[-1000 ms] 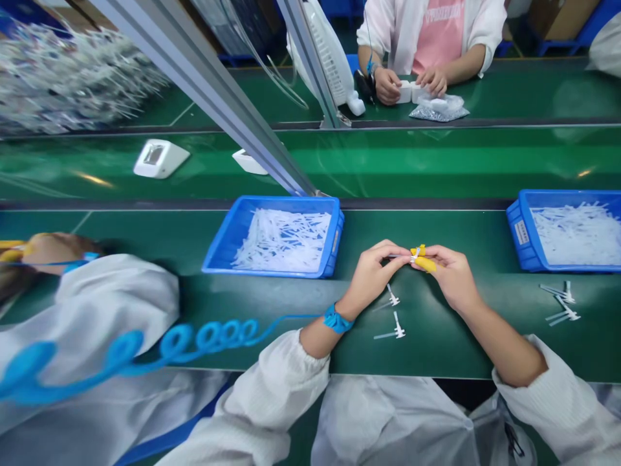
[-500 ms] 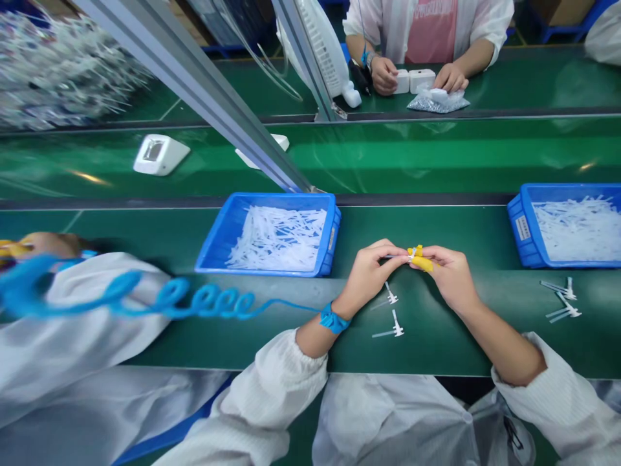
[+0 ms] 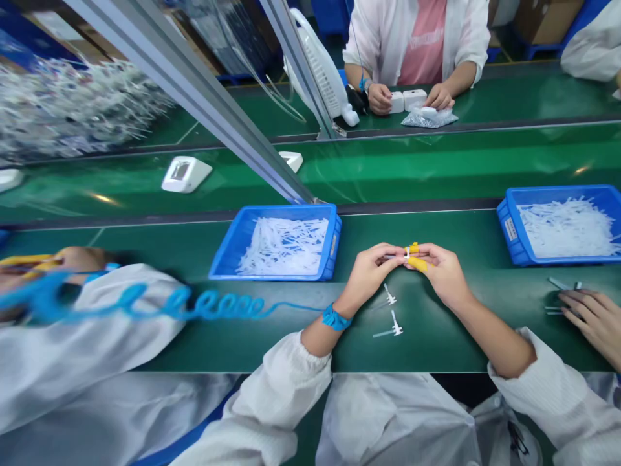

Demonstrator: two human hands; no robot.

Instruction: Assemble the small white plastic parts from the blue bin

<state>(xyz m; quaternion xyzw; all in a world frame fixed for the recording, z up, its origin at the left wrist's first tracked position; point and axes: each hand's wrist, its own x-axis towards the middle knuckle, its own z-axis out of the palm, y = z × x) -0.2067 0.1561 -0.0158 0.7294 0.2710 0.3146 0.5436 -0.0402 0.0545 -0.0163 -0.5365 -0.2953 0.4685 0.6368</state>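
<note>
My left hand (image 3: 371, 272), with a blue strap at its wrist, pinches a small white piece (image 3: 408, 253) between thumb and fingers. Facing it, my right hand (image 3: 444, 268) is closed on a yellow piece (image 3: 417, 263) that touches the white one. The fingertips of both hands almost meet, and they hide part of the pieces. Below my hands, two white fittings with thin strips, one (image 3: 391, 298) above the other (image 3: 396, 327), lie on the green table (image 3: 436, 346).
Blue bins (image 3: 334, 249) (image 3: 509, 236) of white strips stand behind. A blue coiled cord (image 3: 194, 303) runs left from my wrist. A co-worker's hand (image 3: 594, 317) rests at the right, another person's arm (image 3: 130, 304) at the left. A metal post (image 3: 218, 110) slants overhead.
A co-worker's hand has come in at the right, over the fittings there. The view has shifted a little. My hands keep hold of the small pieces in nearly the same place.
</note>
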